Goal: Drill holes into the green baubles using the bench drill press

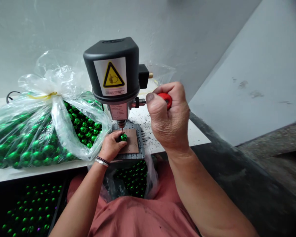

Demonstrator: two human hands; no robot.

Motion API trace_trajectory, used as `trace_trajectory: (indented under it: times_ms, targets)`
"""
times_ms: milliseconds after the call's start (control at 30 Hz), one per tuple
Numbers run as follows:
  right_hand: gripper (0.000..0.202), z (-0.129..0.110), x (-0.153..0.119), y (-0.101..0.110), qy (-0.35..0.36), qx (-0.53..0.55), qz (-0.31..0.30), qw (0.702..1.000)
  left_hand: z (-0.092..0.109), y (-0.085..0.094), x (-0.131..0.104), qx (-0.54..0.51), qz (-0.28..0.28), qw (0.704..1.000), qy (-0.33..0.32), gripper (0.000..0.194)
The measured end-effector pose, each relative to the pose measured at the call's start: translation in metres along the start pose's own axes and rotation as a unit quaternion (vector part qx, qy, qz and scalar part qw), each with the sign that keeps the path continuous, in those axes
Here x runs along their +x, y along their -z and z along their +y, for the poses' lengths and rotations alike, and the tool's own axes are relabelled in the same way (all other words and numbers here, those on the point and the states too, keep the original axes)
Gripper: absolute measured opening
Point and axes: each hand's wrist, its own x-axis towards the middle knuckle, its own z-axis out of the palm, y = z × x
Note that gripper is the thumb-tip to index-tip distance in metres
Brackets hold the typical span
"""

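While my left hand pinches a green bead between fingertips and thumb, closed tight on it, the bead sits on the brown pad just right of that hand. Straight above the bead hangs the drill bit; its tip looks to be at or just over the bead's top, though I cannot tell whether it has bitten in. My right hand, up and to the right of the left one, is wrapped in a fist round the red knob of the feed lever, which runs left from it into the drill head.

Black swarf is scattered on the tabletop beneath the right hand, which I read as beads already drilled here. Left of the left hand lies a tied clear bag, bulging with green beads. Below both hands, near my lap, a second open bag holds fewer beads, and further left a dark tray holds more.

By my reckoning the work is well under way but far from over: one bead is under the bit now, and the large bag remains full.
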Motion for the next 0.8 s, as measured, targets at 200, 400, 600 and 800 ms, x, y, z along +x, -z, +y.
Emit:
trace_trajectory:
  times_ms: [200,400,600,800]
  targets:
    - [0.016,-0.002,-0.001,0.001,0.006,-0.005,0.001,1.0,-0.006,-0.005,0.001,-0.003,0.01,1.0,0.001,0.049]
    - [0.015,-0.002,-0.002,0.0,0.001,0.002,0.008,1.0,-0.003,-0.005,-0.002,0.033,0.013,0.999,0.039,0.055]
    - [0.011,-0.003,-0.006,0.002,0.004,-0.007,0.013,1.0,-0.003,-0.007,-0.003,0.086,0.029,0.996,0.019,0.051]
    - [0.011,-0.001,-0.021,0.005,0.019,-0.072,0.007,0.997,-0.001,-0.007,-0.004,0.085,0.026,0.996,0.012,0.05]
